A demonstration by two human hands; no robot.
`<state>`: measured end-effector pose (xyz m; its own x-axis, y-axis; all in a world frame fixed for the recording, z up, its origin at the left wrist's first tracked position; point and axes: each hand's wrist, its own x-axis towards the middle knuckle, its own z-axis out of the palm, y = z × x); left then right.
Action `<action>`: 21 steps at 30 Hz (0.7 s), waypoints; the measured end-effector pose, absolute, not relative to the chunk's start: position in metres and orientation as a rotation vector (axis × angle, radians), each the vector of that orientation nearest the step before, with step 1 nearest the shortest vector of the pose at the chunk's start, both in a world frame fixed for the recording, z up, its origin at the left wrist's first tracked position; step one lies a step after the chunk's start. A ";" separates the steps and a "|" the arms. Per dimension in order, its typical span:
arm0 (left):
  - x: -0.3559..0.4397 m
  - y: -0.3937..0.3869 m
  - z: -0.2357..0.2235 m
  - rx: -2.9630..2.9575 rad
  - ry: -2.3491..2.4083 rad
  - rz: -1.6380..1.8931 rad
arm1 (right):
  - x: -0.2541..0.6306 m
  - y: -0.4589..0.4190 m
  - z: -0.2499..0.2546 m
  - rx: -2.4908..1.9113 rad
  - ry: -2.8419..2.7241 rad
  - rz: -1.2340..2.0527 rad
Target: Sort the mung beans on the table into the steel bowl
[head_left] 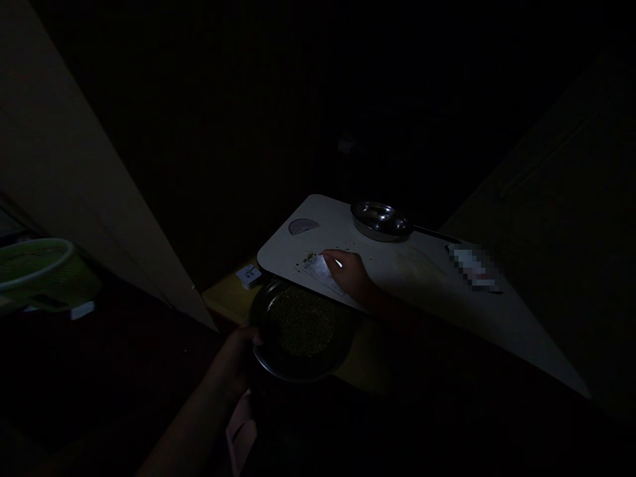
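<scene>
In dim light, my left hand (242, 358) grips the near-left rim of a round metal bowl (298, 379), which sits at and partly below the table's edge. Small greenish grains (304, 324), like mung beans, cover its bottom. My right hand (350, 273) is on the white table (427, 265), thumb and fingers closed on a pale, flat sheet (318, 270), seemingly paper or thin plastic. Scattered greenish bits (309, 257) lie along the sheet's far side, some apart from it. Some of the fingers are hidden behind the hand.
A second shiny metal bowl (381, 222) stands at the table's back edge. A semicircular protractor (303, 226) lies at the left corner, and a blurred-out item (474, 268) at the right. A small white box (248, 275) sits lower left. A green basket (44, 271) is far left.
</scene>
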<state>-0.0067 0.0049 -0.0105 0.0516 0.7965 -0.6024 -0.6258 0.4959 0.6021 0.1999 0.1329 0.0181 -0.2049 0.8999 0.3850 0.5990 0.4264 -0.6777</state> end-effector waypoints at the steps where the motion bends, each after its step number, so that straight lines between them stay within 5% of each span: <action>1: -0.006 0.005 -0.009 0.193 1.062 1.090 | 0.199 0.132 0.019 -1.263 -1.910 0.495; 21: -0.001 0.003 0.002 0.103 1.114 1.081 | 0.193 0.131 0.010 -1.317 -1.954 0.519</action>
